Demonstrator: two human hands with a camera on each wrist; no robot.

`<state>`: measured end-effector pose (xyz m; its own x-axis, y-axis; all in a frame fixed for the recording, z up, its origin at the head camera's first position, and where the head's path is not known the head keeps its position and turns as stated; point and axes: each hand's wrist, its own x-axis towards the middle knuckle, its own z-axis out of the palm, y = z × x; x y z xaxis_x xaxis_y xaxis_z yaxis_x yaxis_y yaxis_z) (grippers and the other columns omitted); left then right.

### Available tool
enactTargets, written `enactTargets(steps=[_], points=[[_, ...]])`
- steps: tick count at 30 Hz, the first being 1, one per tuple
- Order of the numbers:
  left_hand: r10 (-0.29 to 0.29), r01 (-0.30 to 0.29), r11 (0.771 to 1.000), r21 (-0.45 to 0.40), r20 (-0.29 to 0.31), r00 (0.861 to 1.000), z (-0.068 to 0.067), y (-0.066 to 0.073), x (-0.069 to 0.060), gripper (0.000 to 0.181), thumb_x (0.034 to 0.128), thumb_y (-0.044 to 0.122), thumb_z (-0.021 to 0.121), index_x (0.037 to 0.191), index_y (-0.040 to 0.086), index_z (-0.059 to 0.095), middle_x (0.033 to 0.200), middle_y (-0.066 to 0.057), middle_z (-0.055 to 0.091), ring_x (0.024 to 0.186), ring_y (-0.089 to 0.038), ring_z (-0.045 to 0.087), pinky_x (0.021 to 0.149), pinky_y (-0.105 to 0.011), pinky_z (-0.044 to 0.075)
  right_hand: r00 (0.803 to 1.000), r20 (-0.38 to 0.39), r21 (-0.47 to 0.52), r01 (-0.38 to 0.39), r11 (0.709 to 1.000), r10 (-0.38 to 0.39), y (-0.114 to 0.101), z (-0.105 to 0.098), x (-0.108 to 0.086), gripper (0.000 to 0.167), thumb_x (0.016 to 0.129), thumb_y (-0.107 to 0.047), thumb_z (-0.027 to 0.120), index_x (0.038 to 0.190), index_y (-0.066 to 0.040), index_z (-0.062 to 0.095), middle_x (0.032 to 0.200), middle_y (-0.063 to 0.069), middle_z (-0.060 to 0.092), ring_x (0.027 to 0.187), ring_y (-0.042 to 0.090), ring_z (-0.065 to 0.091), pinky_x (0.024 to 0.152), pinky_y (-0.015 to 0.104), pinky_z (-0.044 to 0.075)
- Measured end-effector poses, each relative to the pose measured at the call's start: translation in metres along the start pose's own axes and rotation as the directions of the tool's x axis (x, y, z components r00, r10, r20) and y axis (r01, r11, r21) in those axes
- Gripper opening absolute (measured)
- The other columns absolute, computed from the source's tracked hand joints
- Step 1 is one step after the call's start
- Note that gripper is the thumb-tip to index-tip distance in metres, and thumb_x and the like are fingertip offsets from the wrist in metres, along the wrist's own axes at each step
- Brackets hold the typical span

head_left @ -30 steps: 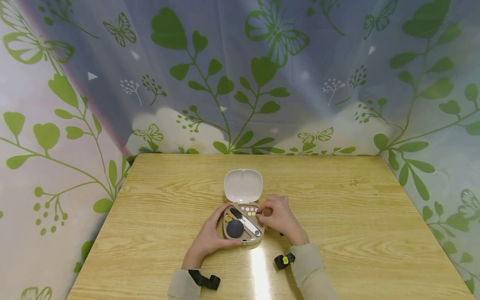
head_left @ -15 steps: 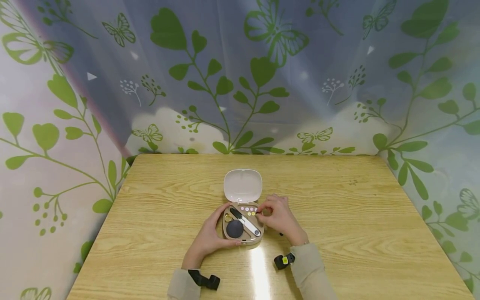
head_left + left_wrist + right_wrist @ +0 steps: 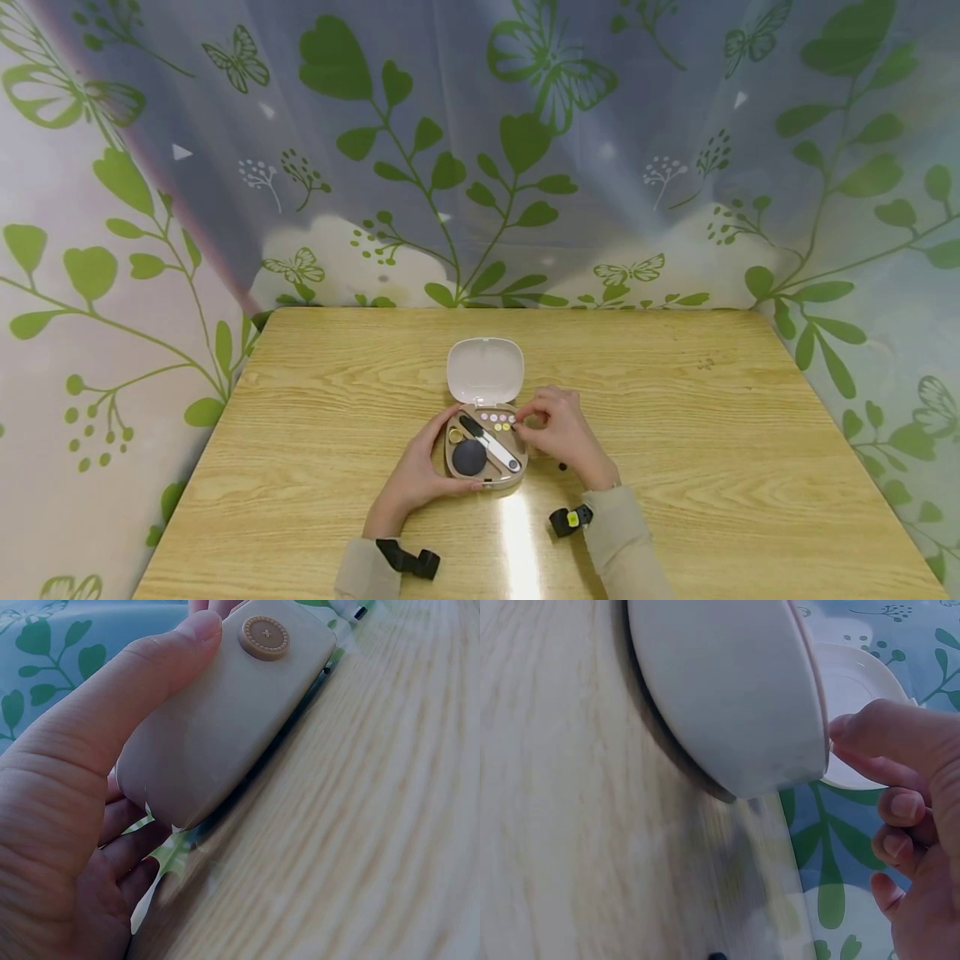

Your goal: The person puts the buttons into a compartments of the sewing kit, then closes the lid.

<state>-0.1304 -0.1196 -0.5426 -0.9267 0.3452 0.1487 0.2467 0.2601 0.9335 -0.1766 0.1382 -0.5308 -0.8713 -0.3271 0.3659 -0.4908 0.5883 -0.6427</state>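
Centrally on worktop [image 3: 675, 417]: open case [image 3: 727, 697], lid [image 3: 486, 371] tipped back at far side. Gripped round left side by left hand [image 3: 414, 471], thumb along near wall. Within, tool [image 3: 497, 450] aslant, far-left to near-right; beyond it buttons [image 3: 506, 427], nearer right hand [image 3: 558, 429]. Bent fingertips there at right rim, partly covering buttons; cannot tell whether pinching anything. Case interior unseen from either wrist.
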Motion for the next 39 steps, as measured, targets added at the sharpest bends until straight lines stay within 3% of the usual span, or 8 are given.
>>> enactTargets(steps=[2,9,13,18,23,32,35,39], points=[[-0.002,0.002,1.0,-0.002,0.004,1.0,0.0,-0.002,0.0,0.113,0.0589,0.019,0.098,0.153,0.01,0.036,0.152,-0.011,0.043,0.141,-0.027,0.037,0.116,-0.052,0.026,1.0,-0.01,0.004,0.007,1.0,-0.007,-0.001,-0.002,0.0,0.01,0.074,-0.01,0.084,0.077,-0.017,0.077,0.065,0.006,0.053,0.066,0.01,0.04,0.078,0.037,0.026],[-0.002,0.002,1.0,0.011,-0.016,1.0,0.005,-0.034,0.004,0.118,0.055,0.026,0.1,0.154,0.024,0.036,0.152,0.001,0.042,0.141,-0.022,0.036,0.117,-0.05,0.025,0.999,-0.03,0.07,-0.027,0.997,0.029,0.0,-0.008,-0.002,0.013,0.073,-0.007,0.085,0.08,-0.016,0.078,0.065,0.007,0.05,0.067,0.01,0.04,0.078,0.038,0.025],[0.005,-0.005,1.0,0.009,-0.019,1.0,0.005,-0.039,0.005,0.117,0.0538,0.036,0.099,0.152,0.031,0.036,0.151,0.007,0.043,0.141,-0.018,0.037,0.117,-0.048,0.026,0.999,-0.049,0.078,-0.013,0.997,0.017,0.003,-0.011,-0.001,0.014,0.072,-0.005,0.085,0.079,-0.014,0.078,0.064,0.007,0.05,0.064,0.009,0.04,0.074,0.033,0.031],[0.02,-0.019,1.0,0.023,-0.015,1.0,0.005,-0.04,0.005,0.117,0.0538,0.042,0.098,0.153,0.032,0.036,0.152,0.007,0.042,0.141,-0.019,0.036,0.116,-0.05,0.027,0.997,-0.079,0.101,0.02,0.995,-0.012,0.007,-0.017,-0.001,0.015,0.07,0.002,0.084,0.078,-0.009,0.077,0.062,0.005,0.047,0.062,0.009,0.039,0.057,0.023,0.034],[-0.001,0.001,1.0,0.02,-0.019,1.0,0.006,-0.036,0.005,0.118,0.0537,0.032,0.1,0.153,0.029,0.036,0.151,0.005,0.042,0.141,-0.019,0.036,0.117,-0.048,0.026,0.995,-0.099,0.102,0.031,0.994,-0.021,0.013,-0.022,-0.004,0.014,0.07,0.003,0.083,0.079,-0.005,0.076,0.062,0.008,0.046,0.061,0.009,0.038,0.057,0.023,0.033],[-0.014,0.014,1.0,0.004,-0.001,1.0,0.0,0.004,0.0,0.112,0.0587,0.017,0.098,0.152,0.01,0.038,0.152,-0.011,0.043,0.141,-0.028,0.037,0.116,-0.053,0.027,0.992,-0.117,0.123,-0.041,0.992,0.056,0.024,-0.03,-0.016,0.012,0.073,0.002,0.083,0.08,-0.005,0.077,0.063,-0.002,0.042,0.062,0.01,0.038,0.055,0.023,0.033],[-0.013,0.013,1.0,0.007,0.001,1.0,0.0,0.004,0.0,0.112,0.059,0.018,0.098,0.152,0.009,0.037,0.152,-0.012,0.043,0.142,-0.03,0.036,0.115,-0.054,0.027,0.989,-0.123,0.124,-0.07,0.99,0.085,0.026,-0.033,-0.02,0.011,0.074,0.001,0.083,0.081,-0.005,0.077,0.063,-0.002,0.042,0.062,0.01,0.038,0.056,0.023,0.034],[-0.016,0.016,1.0,0.014,-0.012,1.0,0.004,-0.018,0.002,0.116,0.0566,0.02,0.099,0.154,0.018,0.036,0.153,-0.006,0.042,0.142,-0.025,0.035,0.117,-0.051,0.026,0.986,-0.142,0.127,-0.074,0.989,0.092,0.03,-0.035,-0.026,0.009,0.075,0.0,0.082,0.08,-0.005,0.077,0.061,0.006,0.043,0.061,0.009,0.037,0.055,0.024,0.034]])
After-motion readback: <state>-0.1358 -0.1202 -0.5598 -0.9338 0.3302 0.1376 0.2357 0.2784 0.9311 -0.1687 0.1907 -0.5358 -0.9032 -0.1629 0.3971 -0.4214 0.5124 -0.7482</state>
